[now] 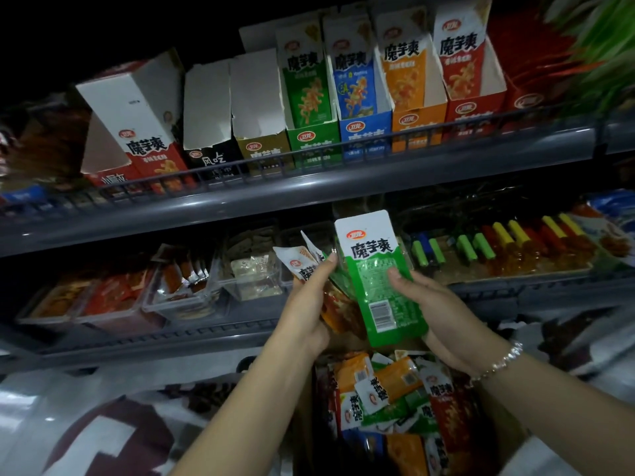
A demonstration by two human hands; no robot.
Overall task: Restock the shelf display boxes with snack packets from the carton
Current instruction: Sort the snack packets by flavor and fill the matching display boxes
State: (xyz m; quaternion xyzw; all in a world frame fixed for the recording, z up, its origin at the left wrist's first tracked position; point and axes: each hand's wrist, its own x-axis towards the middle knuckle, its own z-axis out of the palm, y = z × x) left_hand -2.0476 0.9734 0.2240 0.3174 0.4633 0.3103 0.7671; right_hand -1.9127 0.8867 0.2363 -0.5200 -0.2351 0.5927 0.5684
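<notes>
Both forearms reach up in front of a dim shop shelf. The right hand (436, 304), a beaded bracelet (498, 364) at its wrist, cradles a green snack packet (381, 280) from behind and below, thumb curled onto its printed back, holding it upright with the white header on top. The left hand (309, 297) grips a fanned bunch of packets (302, 266) in red, orange and white, fingers wrapped over their fronts, fingertips just touching the green packet's left edge.

Below the hands, an open carton (494, 438) brims with loose packets (388, 400) in orange, green, red and blue, lying jumbled at all angles.

On the upper shelf (309, 187), behind a wire rail, stands a row of display boxes. The green box (311, 108), blue box (360, 97), orange box (412, 91) and red box (470, 77) each hold upright packets of their own colour. To their left, a gold-fronted box (257, 108) and a black box (206, 111) show only bare white inner walls from this angle; their contents cannot be made out. At far left another red box (137, 121) leans tilted.

On the lower shelf, clear plastic bins (185, 290) hold small sealed snacks, and further right a tray (515, 273) carries bottles with green, yellow and red caps.
</notes>
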